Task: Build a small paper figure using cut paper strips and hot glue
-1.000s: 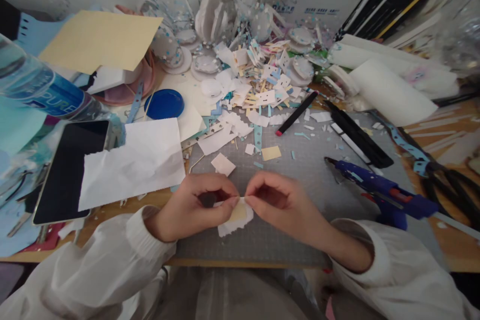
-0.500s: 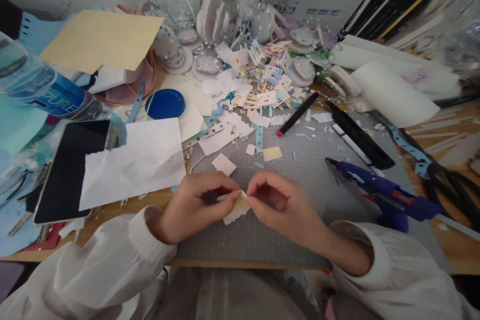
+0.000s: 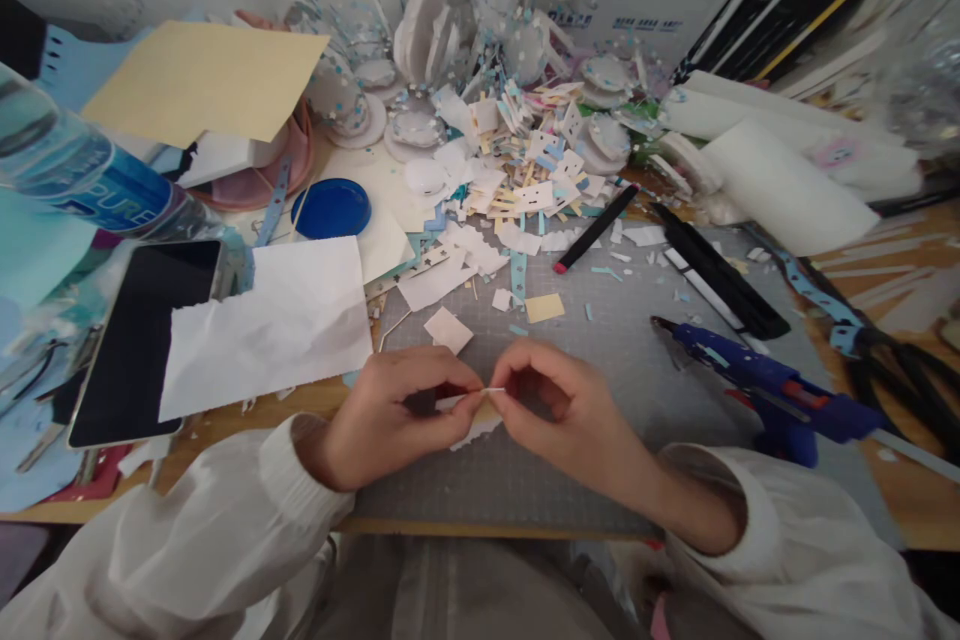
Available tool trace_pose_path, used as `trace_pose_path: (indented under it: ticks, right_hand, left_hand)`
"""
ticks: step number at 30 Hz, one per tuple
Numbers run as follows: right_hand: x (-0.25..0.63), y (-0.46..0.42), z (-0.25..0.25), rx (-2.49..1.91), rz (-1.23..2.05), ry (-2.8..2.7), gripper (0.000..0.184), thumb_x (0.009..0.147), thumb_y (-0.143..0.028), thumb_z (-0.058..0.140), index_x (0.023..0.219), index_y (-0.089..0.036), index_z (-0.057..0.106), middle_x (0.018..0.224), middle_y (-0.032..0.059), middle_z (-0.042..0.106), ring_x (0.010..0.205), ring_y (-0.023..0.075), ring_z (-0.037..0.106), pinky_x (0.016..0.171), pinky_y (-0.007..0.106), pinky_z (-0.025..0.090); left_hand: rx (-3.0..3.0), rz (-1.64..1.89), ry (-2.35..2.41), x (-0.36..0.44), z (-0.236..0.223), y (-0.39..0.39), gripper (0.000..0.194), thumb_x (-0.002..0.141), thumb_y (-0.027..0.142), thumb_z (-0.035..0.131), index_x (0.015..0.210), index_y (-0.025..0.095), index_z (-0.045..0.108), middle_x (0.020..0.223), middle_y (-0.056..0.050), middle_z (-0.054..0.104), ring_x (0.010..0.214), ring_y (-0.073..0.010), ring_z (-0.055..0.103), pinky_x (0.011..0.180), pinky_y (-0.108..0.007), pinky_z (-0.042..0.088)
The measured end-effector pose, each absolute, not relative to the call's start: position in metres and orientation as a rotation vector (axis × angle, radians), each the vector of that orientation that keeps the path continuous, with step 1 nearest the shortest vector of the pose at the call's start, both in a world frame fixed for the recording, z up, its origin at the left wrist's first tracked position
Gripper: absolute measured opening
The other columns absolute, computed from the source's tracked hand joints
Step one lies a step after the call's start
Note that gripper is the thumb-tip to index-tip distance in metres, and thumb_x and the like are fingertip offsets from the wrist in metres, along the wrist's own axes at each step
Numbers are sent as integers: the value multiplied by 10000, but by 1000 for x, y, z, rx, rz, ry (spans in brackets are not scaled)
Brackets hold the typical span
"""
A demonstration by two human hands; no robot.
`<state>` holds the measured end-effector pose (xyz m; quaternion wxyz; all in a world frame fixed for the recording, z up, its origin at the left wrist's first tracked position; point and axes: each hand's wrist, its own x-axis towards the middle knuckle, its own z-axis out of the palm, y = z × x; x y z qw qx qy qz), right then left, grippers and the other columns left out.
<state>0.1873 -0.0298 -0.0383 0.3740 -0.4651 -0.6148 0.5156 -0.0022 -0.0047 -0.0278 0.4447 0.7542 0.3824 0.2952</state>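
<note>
My left hand point(image 3: 416, 402) and my right hand point(image 3: 559, 405) meet over the grey cutting mat point(image 3: 525, 490), each in a pinch. Between the fingertips runs a small white piece of paper point(image 3: 493, 389), seen nearly edge-on and gripped from both sides. Most of it is hidden by the fingers. Under the hands lies a pale paper scrap point(image 3: 478, 434) with a ragged lower edge. Just beyond my left hand is a white paper square point(image 3: 448, 329), and a yellow paper rectangle point(image 3: 544, 307) rests farther off on the mat.
To the right lie a blue glue gun point(image 3: 772, 385), a black box cutter point(image 3: 720, 270) and black-handled scissors point(image 3: 892, 370). A red-tipped black pen point(image 3: 596, 228) borders a heap of cut paper pieces point(image 3: 536, 155). A phone point(image 3: 142, 340), white sheet point(image 3: 277, 330) and water bottle point(image 3: 112, 175) stand left.
The small paper between my fingertips has turned from a tilted, raised edge to a nearly level thin line. Both hands have barely shifted; everything else is as before.
</note>
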Motion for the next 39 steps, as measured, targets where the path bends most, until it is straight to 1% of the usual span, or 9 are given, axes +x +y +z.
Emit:
trace_pose_path:
  ticks: [4, 8, 13, 23, 27, 33, 36, 39]
  right_hand:
    - [188, -29, -38, -1212, 1296, -1570, 66, 812, -161, 596, 778, -216, 579, 735, -32, 575, 670, 101, 545, 602, 219, 449]
    - [188, -29, -37, -1209, 1306, -1534, 65, 807, -165, 599, 774, -214, 573, 727, -28, 572, 658, 105, 548, 587, 225, 455]
    - [188, -30, -38, -1190, 1283, -1510, 71, 810, -170, 611, 784, -221, 569, 748, -21, 572, 687, 115, 559, 615, 236, 475]
    - [183, -34, -37, -1149, 955, -1672, 98, 811, -122, 606, 797, -217, 588, 722, -18, 587, 668, 116, 561, 604, 251, 461]
    - [181, -33, -38, -1182, 891, -1705, 100, 816, -118, 594, 808, -218, 601, 728, -7, 599, 681, 127, 571, 604, 260, 471]
    - [182, -32, -42, -1253, 908, -1684, 82, 828, -140, 591, 797, -216, 588, 740, -6, 585, 697, 130, 563, 622, 270, 478]
    - [184, -32, -43, -1218, 918, -1684, 93, 832, -144, 578, 876, -221, 607, 808, 8, 593, 750, 142, 567, 661, 287, 490]
    - [186, -33, -42, -1160, 808, -1760, 236, 831, -147, 561, 1042, -220, 639, 915, 42, 580, 841, 167, 566, 727, 324, 498]
  left_hand:
    - [1855, 715, 962, -2, -25, -5, 113, 826, 160, 607, 749, 130, 684, 629, -6, 618, 519, -81, 499, 470, -196, 375]
    - [1863, 731, 980, -2, -25, -5, 131, 836, 166, 595, 736, 138, 674, 625, -9, 623, 545, -95, 534, 497, -207, 400]
    - [1878, 758, 1010, -2, -27, -5, 117, 837, 177, 607, 745, 147, 672, 636, -9, 634, 548, -98, 549, 509, -211, 420]
    - [1920, 804, 996, -1, -28, -9, 112, 848, 167, 606, 781, 149, 695, 639, -23, 657, 567, -111, 574, 530, -221, 447]
    - [1873, 770, 1010, -2, -30, -9, 122, 860, 177, 598, 805, 151, 703, 684, -29, 690, 607, -119, 606, 563, -220, 469]
    - [1628, 700, 1054, 1, -29, -7, 146, 866, 221, 606, 846, 145, 730, 775, -47, 739, 685, -142, 662, 595, -213, 519]
    - [1497, 721, 1038, 1, -29, -5, 150, 859, 231, 620, 872, 144, 742, 829, -57, 766, 735, -160, 692, 638, -226, 556]
    - [1446, 765, 1084, 0, -29, -1, 139, 846, 249, 646, 872, 160, 751, 844, -44, 777, 753, -161, 696, 654, -229, 562]
